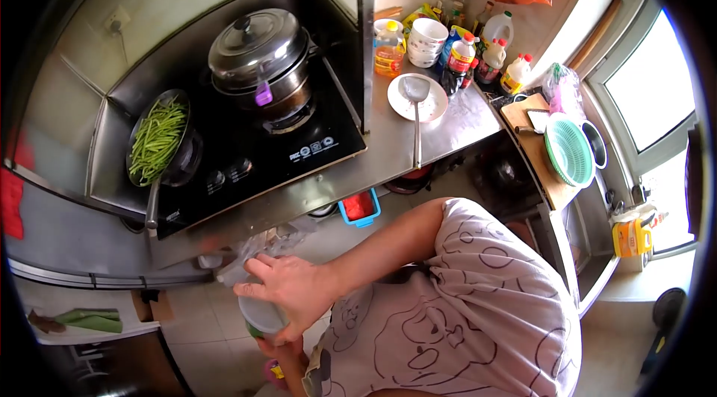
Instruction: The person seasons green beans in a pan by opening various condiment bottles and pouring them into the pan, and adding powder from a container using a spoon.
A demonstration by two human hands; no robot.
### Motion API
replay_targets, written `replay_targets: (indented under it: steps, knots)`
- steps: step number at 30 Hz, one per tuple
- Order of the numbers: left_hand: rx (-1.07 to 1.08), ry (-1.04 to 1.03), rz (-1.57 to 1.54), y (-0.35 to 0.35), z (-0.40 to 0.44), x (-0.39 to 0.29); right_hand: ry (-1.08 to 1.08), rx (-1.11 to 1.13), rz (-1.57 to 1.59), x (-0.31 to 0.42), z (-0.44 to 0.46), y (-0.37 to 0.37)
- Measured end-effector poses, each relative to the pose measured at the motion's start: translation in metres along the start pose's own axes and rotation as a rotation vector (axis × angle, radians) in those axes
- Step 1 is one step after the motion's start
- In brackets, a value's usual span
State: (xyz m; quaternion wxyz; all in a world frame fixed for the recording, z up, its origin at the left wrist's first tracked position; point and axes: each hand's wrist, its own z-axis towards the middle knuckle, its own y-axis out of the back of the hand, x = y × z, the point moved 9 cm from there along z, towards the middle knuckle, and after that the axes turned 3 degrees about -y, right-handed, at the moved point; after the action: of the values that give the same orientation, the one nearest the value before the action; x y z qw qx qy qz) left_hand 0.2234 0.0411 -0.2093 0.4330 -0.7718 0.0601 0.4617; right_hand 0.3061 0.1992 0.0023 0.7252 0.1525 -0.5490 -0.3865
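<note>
At the lower left, in front of my shirt, is a round tub (263, 315) with a pale top and a bit of green below it. My right hand (287, 289) is closed over the tub's top, thumb and fingers spread around its edge. Under it, my left hand (282, 345) grips the lower part; its fingers are partly hidden. The tub's contents cannot be seen. Behind the right hand, crumpled clear plastic (276, 239) shows near the counter front.
A wok of green beans (158, 139) and a lidded steel pot (258, 53) sit on the black stove (299, 173). A spatula (417, 113) rests on a white plate (399, 104). Bottles and stacked bowls (427, 42) stand behind. A green basket (569, 150) is at right; a blue bin (361, 210) sits below.
</note>
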Motion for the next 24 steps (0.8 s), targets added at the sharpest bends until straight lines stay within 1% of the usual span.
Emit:
replay_targets:
  steps: [2,3,5,7,9,11,12,13,14,15,16,17,18,19,20,21,22,24]
  knots:
    - [-0.063,0.075,-0.071,0.031,0.002,-0.007,-0.002,0.024,-0.003,0.007,0.015,-0.021]
    - [-0.061,0.081,-0.074,0.042,0.003,-0.012,0.002,0.05,-0.004,0.011,0.021,-0.032]
    - [-0.062,0.096,-0.024,0.054,0.005,-0.024,-0.016,0.093,-0.015,0.017,0.033,-0.049]
    - [-0.088,0.108,0.004,0.108,0.007,-0.015,-0.034,0.136,-0.024,0.021,0.042,-0.063]
    - [-0.111,0.12,0.033,0.129,0.009,-0.016,-0.007,0.228,-0.046,0.025,0.049,-0.079]
    - [-0.139,0.143,-0.1,0.111,0.006,-0.02,0.013,0.231,-0.068,0.024,0.055,-0.088]
    - [-0.138,0.15,-0.102,0.106,0.007,-0.023,0.037,0.234,-0.087,0.024,0.057,-0.093]
    - [-0.138,0.081,-0.06,0.102,0.009,-0.031,0.032,0.237,-0.088,0.019,0.062,-0.095]
    - [-0.137,0.011,-0.017,0.095,0.013,-0.042,0.078,0.239,-0.08,0.017,0.068,-0.095]
    - [-0.135,0.012,-0.021,0.085,0.016,-0.046,0.127,0.242,-0.075,0.016,0.074,-0.096]
    - [-0.153,-0.069,-0.079,0.071,0.021,-0.06,0.127,0.245,-0.077,0.012,0.084,-0.098]
    - [-0.171,-0.15,-0.135,0.06,0.024,-0.074,0.158,0.138,-0.095,0.011,0.095,-0.091]
    - [-0.175,-0.152,-0.136,0.046,0.028,-0.081,0.191,0.032,-0.111,0.01,0.102,-0.083]
    - [-0.182,-0.266,-0.064,0.032,0.03,-0.098,0.196,0.035,-0.109,0.01,0.109,-0.079]
    - [-0.192,-0.379,0.015,0.022,0.034,-0.113,0.129,0.09,-0.06,0.01,0.12,-0.076]
    - [-0.201,-0.419,0.061,0.019,0.035,-0.123,0.066,0.149,-0.005,0.009,0.131,-0.074]
    - [-0.201,-0.436,0.07,0.017,0.039,-0.13,0.087,0.167,0.015,0.011,0.139,-0.071]
    - [-0.224,-0.461,0.058,0.02,0.043,-0.142,0.167,0.065,0.035,0.018,0.157,-0.055]
